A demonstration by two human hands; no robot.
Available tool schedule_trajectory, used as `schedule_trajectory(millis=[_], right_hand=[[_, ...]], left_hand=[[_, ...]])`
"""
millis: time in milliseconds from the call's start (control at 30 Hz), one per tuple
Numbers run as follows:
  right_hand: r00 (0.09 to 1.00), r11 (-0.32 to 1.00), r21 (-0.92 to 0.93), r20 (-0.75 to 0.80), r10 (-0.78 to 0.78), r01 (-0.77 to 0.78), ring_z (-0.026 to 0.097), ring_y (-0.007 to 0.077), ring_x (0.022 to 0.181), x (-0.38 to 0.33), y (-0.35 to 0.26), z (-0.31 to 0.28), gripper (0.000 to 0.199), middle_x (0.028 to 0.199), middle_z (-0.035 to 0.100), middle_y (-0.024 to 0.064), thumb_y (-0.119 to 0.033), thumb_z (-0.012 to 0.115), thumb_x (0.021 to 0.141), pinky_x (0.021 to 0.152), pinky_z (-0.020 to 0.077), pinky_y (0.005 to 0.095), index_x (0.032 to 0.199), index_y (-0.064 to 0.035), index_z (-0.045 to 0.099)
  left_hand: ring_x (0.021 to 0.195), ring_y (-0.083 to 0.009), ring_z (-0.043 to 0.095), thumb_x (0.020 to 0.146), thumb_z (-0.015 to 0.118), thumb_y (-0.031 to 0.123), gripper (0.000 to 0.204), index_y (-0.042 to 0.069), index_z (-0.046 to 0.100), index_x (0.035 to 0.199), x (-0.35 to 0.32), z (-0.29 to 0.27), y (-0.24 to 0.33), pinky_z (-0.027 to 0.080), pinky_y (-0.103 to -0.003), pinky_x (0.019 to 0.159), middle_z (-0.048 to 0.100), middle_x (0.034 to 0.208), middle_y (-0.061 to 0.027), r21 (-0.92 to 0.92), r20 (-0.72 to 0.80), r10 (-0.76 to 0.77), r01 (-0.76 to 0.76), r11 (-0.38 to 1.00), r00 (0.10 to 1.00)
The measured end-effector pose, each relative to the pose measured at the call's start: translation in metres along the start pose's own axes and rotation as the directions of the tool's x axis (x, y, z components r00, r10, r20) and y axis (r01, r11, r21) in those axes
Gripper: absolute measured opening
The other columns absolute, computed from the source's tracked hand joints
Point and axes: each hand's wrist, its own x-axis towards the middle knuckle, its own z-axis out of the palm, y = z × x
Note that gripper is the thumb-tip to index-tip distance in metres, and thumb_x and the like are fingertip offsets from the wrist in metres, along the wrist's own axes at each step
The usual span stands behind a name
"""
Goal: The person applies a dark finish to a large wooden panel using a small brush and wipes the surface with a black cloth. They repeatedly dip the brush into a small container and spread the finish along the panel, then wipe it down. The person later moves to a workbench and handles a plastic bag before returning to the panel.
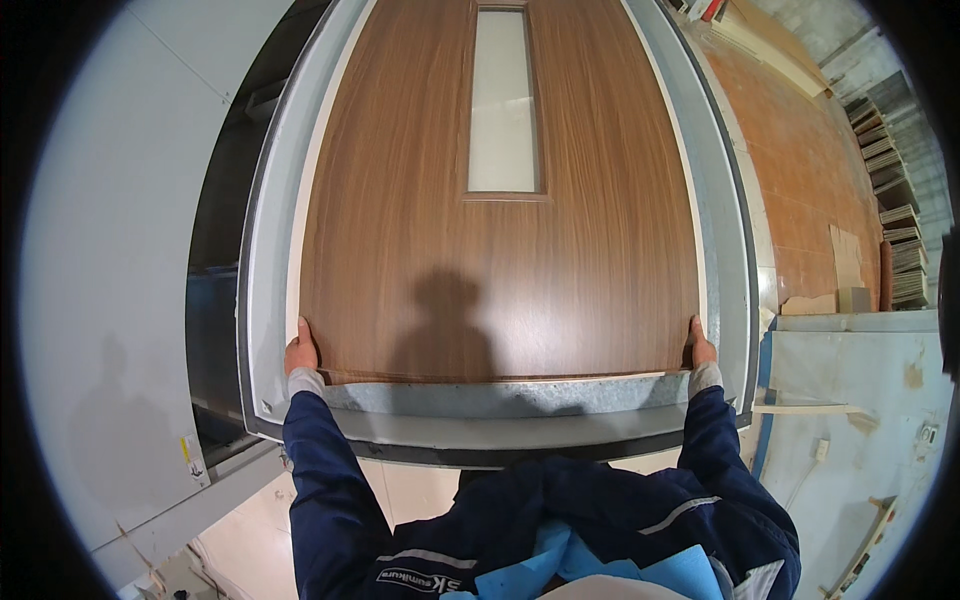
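Note:
A large brown wood-grain door panel (420, 240) with pale side edges lies flat on a grey metal-topped table (500, 398). Set into its middle is a long, narrow whitish glass pane (503, 110) in a brown frame. My left hand (302, 347) grips the panel's left edge near its near corner, thumb pointing away from me. At the opposite edge my right hand (701, 344) grips the panel in the same way. The fingers of both hands are partly hidden. My shadow falls across the panel's near half.
A dark rim (500, 457) borders the grey table. To the left stands a broad pale grey surface (110, 250) beyond a dark gap. Stacked boards (905, 260) lean at the far right, near an orange-brown floor area (800, 200) and a worn whitish bench (850, 370).

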Motion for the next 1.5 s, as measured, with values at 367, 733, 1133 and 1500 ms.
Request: schedule_trajectory(millis=[367,733,1133,1500], right_hand=[[0.994,0.997,-0.063,0.103,0.044,-0.038,0.054,0.0429,0.135,0.01,-0.003,-0.002,0.131,0.134,0.06,0.0383,-0.098,0.037,0.079,0.113,0.0402,0.0422,0.13,0.0208,0.059],[0.994,0.999,-0.029,0.103,0.036,-0.033,0.056,0.0433,0.133,0.029,0.015,0.0,0.129,0.131,0.062,0.0376,-0.097,0.035,0.081,0.112,0.0403,0.0423,0.128,0.0205,0.06],[0.996,0.99,-0.136,0.081,-0.025,0.036,0.059,0.0442,0.129,0.012,-0.011,-0.024,0.125,0.126,0.065,0.0378,-0.096,0.034,0.083,0.11,0.0423,0.0446,0.123,0.0173,0.066],[0.997,0.992,-0.105,0.046,-0.063,0.068,0.061,0.0442,0.125,0.02,0.001,-0.01,0.122,0.124,0.066,0.0372,-0.093,0.027,0.088,0.107,0.0446,0.0447,0.121,0.0172,0.067]], left_hand=[[0.139,-0.0397,0.051,0.087,0.029,0.093,0.125,-0.018,0.053,0.139,0.003,0.005,-0.007,0.038,-0.04,0.115,0.055,0.145,-0.0319,-0.226,0.135,-0.069,0.099,0.969,0.988],[0.134,-0.0442,0.055,0.087,0.019,0.094,0.127,-0.019,0.059,0.131,-0.017,0.004,0.009,0.04,-0.044,0.114,0.061,0.135,-0.036,-0.004,0.016,-0.135,0.135,0.991,0.991],[0.14,-0.0426,0.05,0.086,0.02,0.094,0.127,-0.017,0.057,0.135,-0.031,0.013,0.015,0.037,-0.043,0.117,0.057,0.141,-0.0345,-0.024,0.078,-0.128,0.13,0.991,0.989],[0.132,-0.0353,0.057,0.088,0.046,0.087,0.116,-0.014,0.05,0.145,-0.012,0.03,-0.026,0.043,-0.041,0.112,0.062,0.14,-0.0249,-0.507,0.093,-0.169,0.192,0.84,0.981]])
